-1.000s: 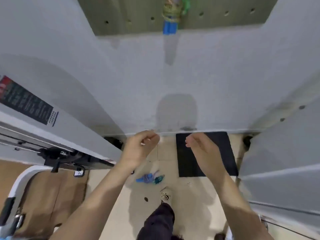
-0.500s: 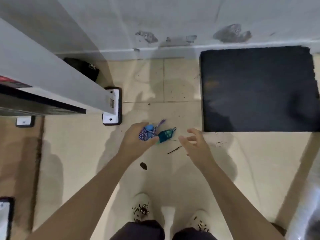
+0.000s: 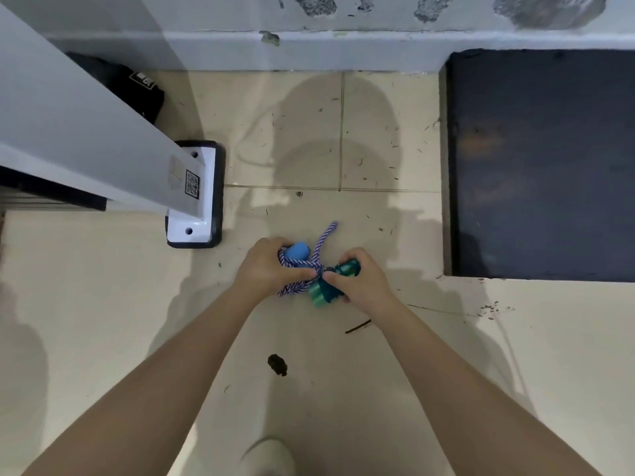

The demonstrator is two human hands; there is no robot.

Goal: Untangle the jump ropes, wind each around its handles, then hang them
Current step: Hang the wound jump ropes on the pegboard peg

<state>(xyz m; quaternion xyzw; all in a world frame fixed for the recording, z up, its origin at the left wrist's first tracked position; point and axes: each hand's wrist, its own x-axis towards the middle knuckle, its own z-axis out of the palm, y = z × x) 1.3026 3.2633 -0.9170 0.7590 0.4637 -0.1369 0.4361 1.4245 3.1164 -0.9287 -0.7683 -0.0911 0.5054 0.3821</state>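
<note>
Two jump ropes lie bunched together low over the beige floor. My left hand (image 3: pixel 269 266) is closed on the blue-handled rope (image 3: pixel 298 250), whose purple-and-white cord (image 3: pixel 324 237) loops up and out past my fingers. My right hand (image 3: pixel 362 278) grips the green-handled rope (image 3: pixel 323 293); its teal handles stick out on both sides of my fist. The two bundles touch between my thumbs, and the cords there look crossed. Much of both ropes is hidden under my fingers.
A white machine frame with a black-edged foot plate (image 3: pixel 194 194) stands at the left. A dark floor mat (image 3: pixel 543 159) covers the right side. The wall base (image 3: pixel 309 49) runs along the top. A black bag (image 3: pixel 130 91) sits behind the frame. My shoe (image 3: pixel 268 456) shows at the bottom.
I have bent down from the wall toward the floor. My left hand took the blue rope first; my right hand has since closed on the green-handled rope.
</note>
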